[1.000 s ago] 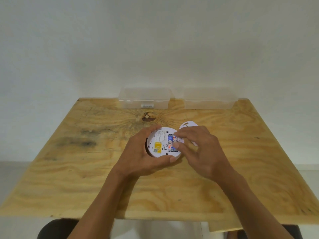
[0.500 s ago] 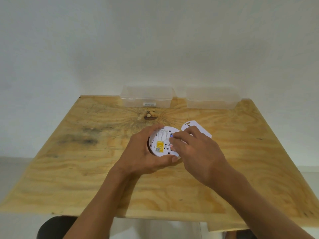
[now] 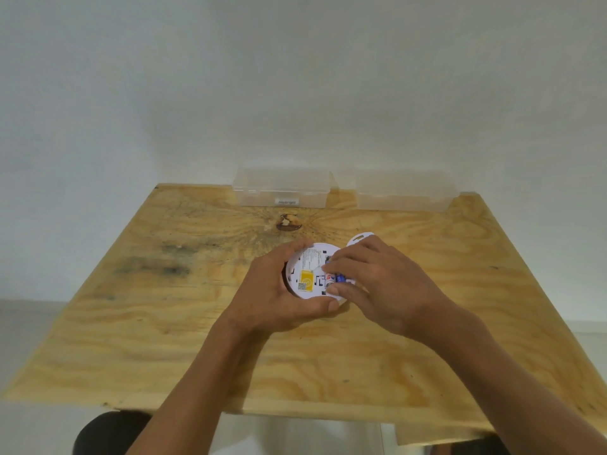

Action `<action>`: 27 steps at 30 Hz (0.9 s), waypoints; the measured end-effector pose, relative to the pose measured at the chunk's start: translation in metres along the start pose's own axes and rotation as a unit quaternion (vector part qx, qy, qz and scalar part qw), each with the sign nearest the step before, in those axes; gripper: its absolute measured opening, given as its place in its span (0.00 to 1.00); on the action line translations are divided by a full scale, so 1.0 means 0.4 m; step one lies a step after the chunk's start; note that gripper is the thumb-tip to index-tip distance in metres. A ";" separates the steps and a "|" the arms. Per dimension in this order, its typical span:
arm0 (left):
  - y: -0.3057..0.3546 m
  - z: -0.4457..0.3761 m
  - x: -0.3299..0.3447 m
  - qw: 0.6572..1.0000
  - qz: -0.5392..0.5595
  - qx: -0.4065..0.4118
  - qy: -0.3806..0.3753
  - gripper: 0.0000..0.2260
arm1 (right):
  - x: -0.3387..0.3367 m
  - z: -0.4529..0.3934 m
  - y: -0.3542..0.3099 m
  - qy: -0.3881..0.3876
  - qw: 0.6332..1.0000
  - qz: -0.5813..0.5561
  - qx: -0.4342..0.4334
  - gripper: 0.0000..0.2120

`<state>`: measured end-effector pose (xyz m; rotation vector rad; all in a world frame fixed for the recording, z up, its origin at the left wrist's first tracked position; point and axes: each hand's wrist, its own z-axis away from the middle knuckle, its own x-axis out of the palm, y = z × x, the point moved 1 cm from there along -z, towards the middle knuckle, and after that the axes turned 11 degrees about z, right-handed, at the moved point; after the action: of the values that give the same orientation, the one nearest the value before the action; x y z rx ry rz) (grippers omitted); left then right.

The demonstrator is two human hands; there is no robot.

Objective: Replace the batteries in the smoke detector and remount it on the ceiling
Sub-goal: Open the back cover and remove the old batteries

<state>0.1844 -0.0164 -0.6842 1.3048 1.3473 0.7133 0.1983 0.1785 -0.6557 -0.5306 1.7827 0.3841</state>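
Observation:
A round white smoke detector (image 3: 308, 274) lies back side up on the wooden table (image 3: 197, 339), showing a yellow label and a QR code. My left hand (image 3: 279, 290) grips its left and near rim. My right hand (image 3: 374, 280) covers its right half, fingertips pinching a blue and red battery (image 3: 335, 279) at the battery bay. A white mounting plate (image 3: 359, 239) lies on the table just behind my right hand, mostly hidden by it.
Two clear plastic boxes stand at the table's far edge against the white wall: one with a small label (image 3: 282, 188) left of centre, another (image 3: 405, 192) to its right. A dark knot (image 3: 289, 222) marks the wood behind the detector.
My right hand's fingers have shifted over the battery bay, and a battery now shows pinched between fingertips. My left hand keeps its grip on the detector.

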 end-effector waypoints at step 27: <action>-0.010 0.006 0.007 0.999 -0.004 -0.039 0.006 0.41 | 0.004 -0.036 -0.019 0.005 0.947 -0.143 0.286 0.06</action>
<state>0.1859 -0.0152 -0.6893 1.2344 1.3221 0.7619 0.1904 0.1642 -0.6534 -0.3629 1.6911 -0.3362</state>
